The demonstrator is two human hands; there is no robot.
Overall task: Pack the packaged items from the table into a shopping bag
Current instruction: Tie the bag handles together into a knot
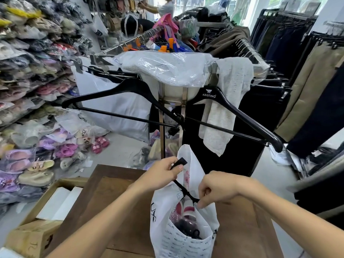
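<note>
A white printed shopping bag (174, 241) stands upright on the brown wooden table (111, 211). Packaged items (184, 216), pink, white and dark, fill its open mouth. A black strap handle (183, 189) runs across the opening. My left hand (163, 172) pinches the strap's upper end above the bag. My right hand (216, 188) pinches the strap's lower end at the bag's right rim, holding the mouth apart.
A cardboard box (31, 237) with white boxes inside sits left of the table. Black hangers (210, 97) and a clothing rack stand right behind the bag. Bagged slippers (28, 159) pile on shelves and floor at left. People stand at the far back.
</note>
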